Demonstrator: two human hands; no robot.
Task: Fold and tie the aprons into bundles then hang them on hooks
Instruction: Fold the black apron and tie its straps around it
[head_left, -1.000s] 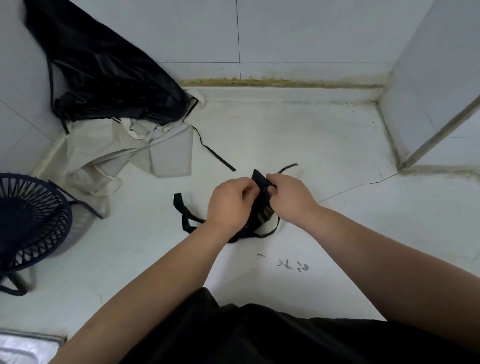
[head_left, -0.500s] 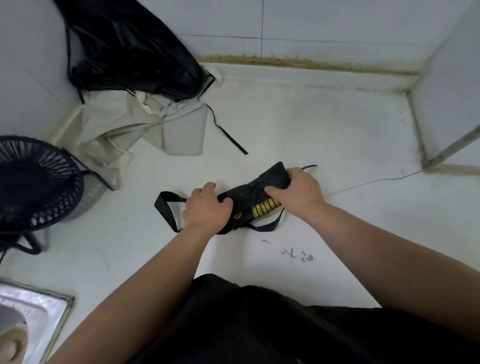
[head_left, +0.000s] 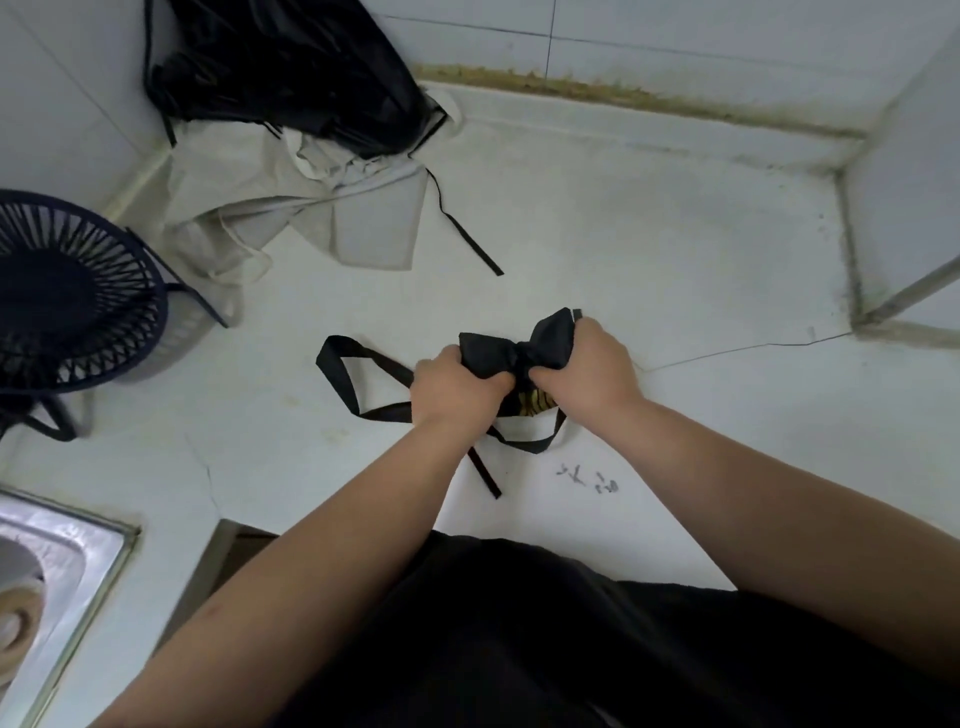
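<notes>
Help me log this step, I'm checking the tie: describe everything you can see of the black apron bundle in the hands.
The black apron bundle is thin dark fabric, folded small and cinched mid-length, flaring like a bow. Gold stripes show on its near side. The left hand grips its left end, the right hand its right end and middle. One flat black strap loops out leftward on the white counter; another curves below, a loose end trailing toward the person.

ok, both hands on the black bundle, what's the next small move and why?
Probably bring the loose strap round the pinched middle and knot it. The left hand and right hand grip the black apron bundle, cinched at its waist, yet that strap and a loop lie slack on the counter.
</notes>
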